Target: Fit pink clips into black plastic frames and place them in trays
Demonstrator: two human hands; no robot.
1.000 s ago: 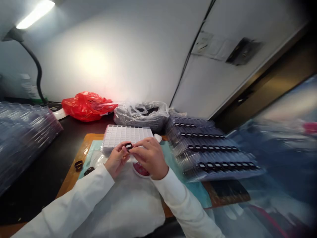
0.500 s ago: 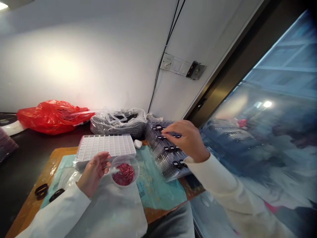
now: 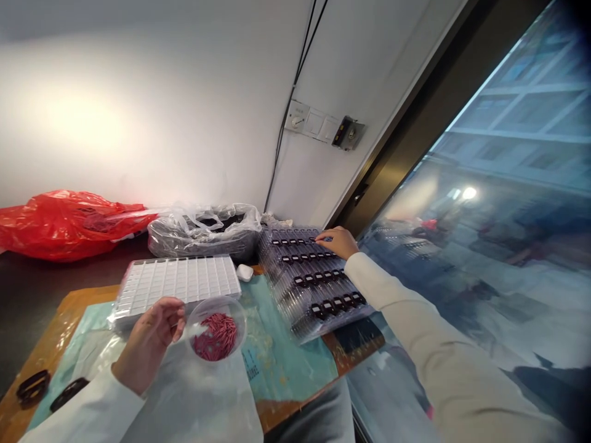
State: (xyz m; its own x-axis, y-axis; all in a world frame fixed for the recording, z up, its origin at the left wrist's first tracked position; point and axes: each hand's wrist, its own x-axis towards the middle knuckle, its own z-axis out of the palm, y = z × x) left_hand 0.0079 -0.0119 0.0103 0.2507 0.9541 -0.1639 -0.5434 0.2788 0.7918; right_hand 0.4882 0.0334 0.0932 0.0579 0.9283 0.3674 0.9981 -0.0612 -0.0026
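Observation:
On the right, my right hand (image 3: 339,242) reaches over the far edge of a stack of clear plastic trays (image 3: 286,289). Its fingertips are pinched at a small dark piece in the back row; whether they grip it is too small to tell. Rows of black pieces (image 3: 327,307) with pale centres sit in the top tray. My left hand (image 3: 157,335) hovers with curled fingers beside a clear round tub (image 3: 241,326) of small dark-red sticks (image 3: 217,337). What those fingers hold, if anything, is hidden. Behind the tub lies a white gridded tray (image 3: 178,283).
A red plastic bag (image 3: 69,224) and a clear bag with dark contents (image 3: 203,231) lie along the wall. A small white case (image 3: 244,272) is beside the gridded tray. Black rings (image 3: 33,389) rest at the left. A window (image 3: 508,184) borders the right side.
My right hand has moved farther back over the clear trays, uncovering more black pieces. The view has shifted, so most things appear farther left. My left hand stays beside the tub.

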